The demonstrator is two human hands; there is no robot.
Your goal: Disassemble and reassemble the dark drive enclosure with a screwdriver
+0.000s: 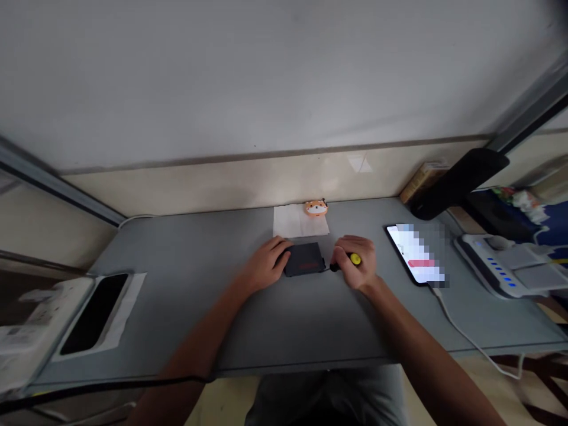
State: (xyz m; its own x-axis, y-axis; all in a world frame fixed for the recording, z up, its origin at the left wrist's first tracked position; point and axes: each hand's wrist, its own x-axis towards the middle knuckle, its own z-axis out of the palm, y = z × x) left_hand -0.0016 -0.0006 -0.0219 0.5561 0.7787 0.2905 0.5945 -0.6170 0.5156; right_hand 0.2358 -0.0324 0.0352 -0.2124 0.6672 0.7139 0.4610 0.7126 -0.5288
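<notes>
A flat, dark rectangular box (pixel 305 259) lies on the grey table, with faint reddish marks near its lower right. My left hand (pixel 268 263) grips its left edge, the fingers and thumb pressed against that side. In my closed right hand (pixel 357 260) is a screwdriver (pixel 355 258) with a yellow and black handle. Its thin shaft points left and its tip is at the box's right edge; whether it sits in a gap there I cannot tell. Behind the box, an orange and white animal-faced case (pixel 316 207) rests on a white paper (pixel 293 221).
On the right, a lit phone (pixel 415 254) is joined to a white cable (pixel 461 334), beside a power strip (pixel 488 266) with plugs. A black cylinder (pixel 459 183) leans near the wall. A dark-screened phone (pixel 95 313) lies left. A black cable (pixel 110 386) crosses the lower left.
</notes>
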